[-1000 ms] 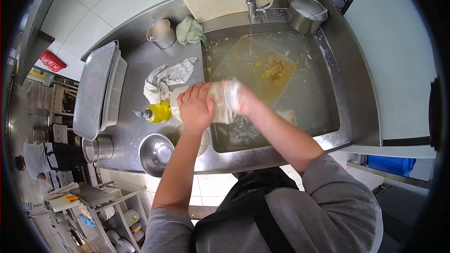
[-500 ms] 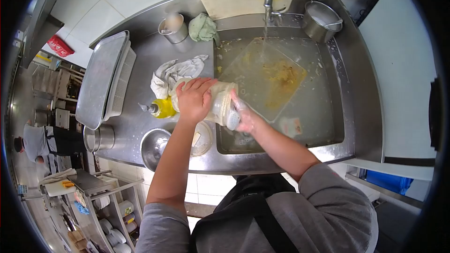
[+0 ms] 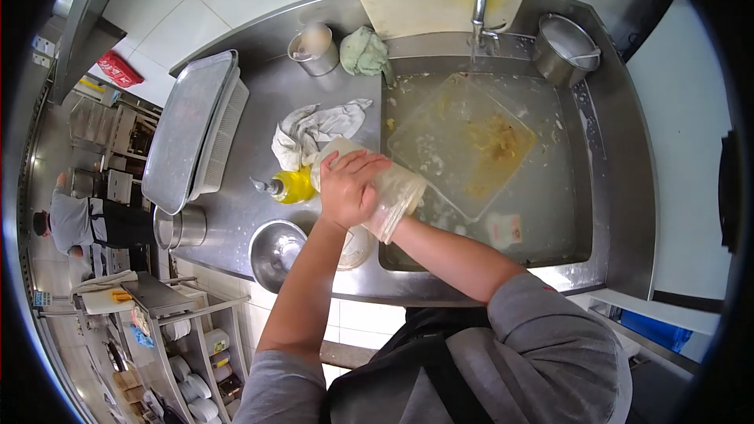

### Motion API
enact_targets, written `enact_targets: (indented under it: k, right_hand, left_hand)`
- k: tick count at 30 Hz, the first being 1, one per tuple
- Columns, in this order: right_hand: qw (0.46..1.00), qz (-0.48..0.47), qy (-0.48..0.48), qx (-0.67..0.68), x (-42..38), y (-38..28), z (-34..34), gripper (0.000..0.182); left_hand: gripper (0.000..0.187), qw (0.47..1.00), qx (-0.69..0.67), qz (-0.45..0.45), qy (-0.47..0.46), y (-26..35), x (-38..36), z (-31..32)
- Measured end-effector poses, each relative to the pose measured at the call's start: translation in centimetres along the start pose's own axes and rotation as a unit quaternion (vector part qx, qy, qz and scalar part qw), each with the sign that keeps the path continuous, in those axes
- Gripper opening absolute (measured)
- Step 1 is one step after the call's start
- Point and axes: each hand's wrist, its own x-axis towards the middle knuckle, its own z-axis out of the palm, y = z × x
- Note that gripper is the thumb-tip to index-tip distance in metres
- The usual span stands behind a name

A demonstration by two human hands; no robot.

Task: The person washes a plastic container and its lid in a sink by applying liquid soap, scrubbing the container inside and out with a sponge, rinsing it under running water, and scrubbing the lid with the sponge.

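A cloudy, pale plastic container (image 3: 399,198) lies tilted on its side over the sink's left edge. My left hand (image 3: 350,186) is wrapped over its top and grips it. My right forearm enters the container's open end, and the right hand is hidden inside; what it holds there cannot be seen. Beside the container stands a bottle of yellow liquid (image 3: 295,186) with a clear nozzle. A crumpled white cloth (image 3: 318,129) lies just behind it. Under my left forearm, a round clear lid (image 3: 355,248) is partly visible.
The sink (image 3: 550,188) holds murky water, a submerged transparent sheet and food scraps, beneath a running tap (image 3: 481,8). Around it are a metal pot (image 3: 561,59), green cloth (image 3: 364,52), metal bowl (image 3: 271,251) and stacked trays (image 3: 188,133). Another person (image 3: 75,220) stands far left.
My right hand, earlier visible at the container's mouth with a white perforated object, has gone inside the container. The view has shifted, so the scene sits further right and slightly lower.
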Motion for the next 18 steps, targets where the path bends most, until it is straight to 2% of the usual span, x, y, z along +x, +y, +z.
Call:
enact_targets:
  k: [2, 3, 5, 6, 7, 9, 11, 12, 14, 16, 18]
  right_hand:
    - [0.998, 0.021, -0.006, 0.054, -0.1, 0.1, 0.3, 0.049]
    - [0.999, 0.018, -0.018, 0.028, -0.1, 0.4, 0.1, 0.049]
    - [0.983, -0.030, -0.074, -0.165, 0.0, 0.4, -1.3, 0.049]
    - [0.904, -0.088, -0.146, -0.392, 1.2, 0.0, -4.0, 0.049]
    - [0.827, -0.129, -0.197, -0.510, 1.9, -0.7, -4.9, 0.049]
    - [0.876, -0.090, -0.171, -0.443, 2.1, -0.6, -4.3, 0.049]
    - [0.962, -0.048, -0.105, -0.246, 1.3, 0.4, -2.0, 0.049]
    - [0.989, -0.028, -0.066, -0.126, 0.8, 1.3, -0.4, 0.049]
    - [0.998, 0.006, -0.054, -0.031, 0.4, 1.1, -0.1, 0.050]
    - [0.996, 0.016, -0.079, -0.036, 0.0, 0.3, -1.0, 0.050]
    - [0.993, 0.004, -0.089, -0.072, -0.5, 0.4, -0.9, 0.050]
  left_hand:
    - [0.041, 1.000, -0.008, -0.014, 0.017, 0.0, -0.4, -0.3]
    - [0.041, 1.000, -0.013, -0.013, 0.015, 0.1, -0.5, -0.3]
    - [0.042, 1.000, -0.025, -0.007, 0.014, 0.0, -0.8, -0.2]
    - [0.042, 1.000, -0.026, -0.008, 0.015, 0.0, -0.9, -0.2]
    - [0.042, 0.999, -0.030, -0.010, 0.016, 0.1, -1.0, -0.3]
    - [0.043, 0.999, -0.034, -0.010, 0.015, 0.0, -1.4, -0.4]
    - [0.044, 0.999, -0.039, 0.000, 0.021, -0.1, -1.8, -0.1]
    - [0.044, 0.999, -0.041, 0.002, 0.022, 0.0, -2.2, 0.0]
    - [0.044, 0.998, -0.001, -0.021, 0.066, 0.4, -4.3, -0.2]
    - [0.044, 0.998, 0.005, -0.029, 0.061, 0.8, -5.1, -0.7]
    - [0.042, 0.992, -0.013, -0.120, -0.045, 1.1, -5.2, -1.5]
